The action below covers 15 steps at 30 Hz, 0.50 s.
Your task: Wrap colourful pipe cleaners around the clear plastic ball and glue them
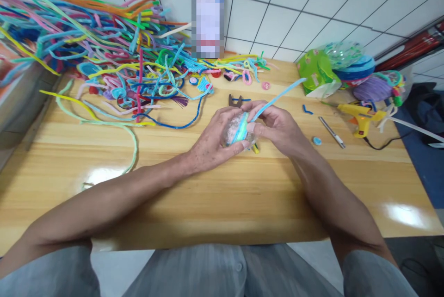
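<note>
Over the middle of the table, my left hand (210, 142) is closed around a clear rounded plastic object (230, 133) wrapped with blue and pale green bands of pipe cleaner. My right hand (279, 126) is pinched on a light blue pipe cleaner (284, 94) at the wrapped band, with its free end sticking up to the right. My right thumb presses against the band. Fingers hide much of the plastic object. Just behind it on the table lies a small dark brown clip-like piece (235, 101).
A large heap of coloured pipe cleaners (104, 52) fills the back left. A blurred upright panel (208, 19) leans on the tiled wall. To the right are a green packet (317, 72), a yellow glue gun (362, 119) with cord, a utility knife (332, 132) and a blue cap (317, 140).
</note>
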Tool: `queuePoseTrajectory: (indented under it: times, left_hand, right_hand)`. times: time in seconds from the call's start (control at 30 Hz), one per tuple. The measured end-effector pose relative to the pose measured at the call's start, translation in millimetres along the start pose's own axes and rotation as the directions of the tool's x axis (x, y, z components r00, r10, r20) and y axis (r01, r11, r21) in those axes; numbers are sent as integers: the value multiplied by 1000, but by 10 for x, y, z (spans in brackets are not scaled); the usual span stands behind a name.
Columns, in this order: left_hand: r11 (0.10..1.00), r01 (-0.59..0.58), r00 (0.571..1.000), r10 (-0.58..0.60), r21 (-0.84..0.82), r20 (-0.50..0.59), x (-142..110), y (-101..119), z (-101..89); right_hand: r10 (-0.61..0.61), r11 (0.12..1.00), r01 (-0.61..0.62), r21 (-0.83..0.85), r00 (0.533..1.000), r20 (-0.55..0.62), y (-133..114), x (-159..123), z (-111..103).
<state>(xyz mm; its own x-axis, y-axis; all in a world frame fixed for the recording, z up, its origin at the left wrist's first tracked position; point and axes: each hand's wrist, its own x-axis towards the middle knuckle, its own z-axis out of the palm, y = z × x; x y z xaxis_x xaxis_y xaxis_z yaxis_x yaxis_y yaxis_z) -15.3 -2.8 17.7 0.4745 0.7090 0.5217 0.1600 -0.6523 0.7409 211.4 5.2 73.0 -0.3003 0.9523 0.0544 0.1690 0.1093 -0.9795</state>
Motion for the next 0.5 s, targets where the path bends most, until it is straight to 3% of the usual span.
queuePoseTrajectory:
  times: [0.17, 0.5]
  left_hand:
    - [999, -11, 1000, 12, 51, -17, -9, -23, 2]
    - [1000, -13, 1000, 13, 18, -2, -37, 17, -6]
  right_hand:
    - [24, 999, -23, 35, 999, -31, 0, 13, -49]
    - [-26, 999, 25, 32, 1000, 16, 36, 19, -38]
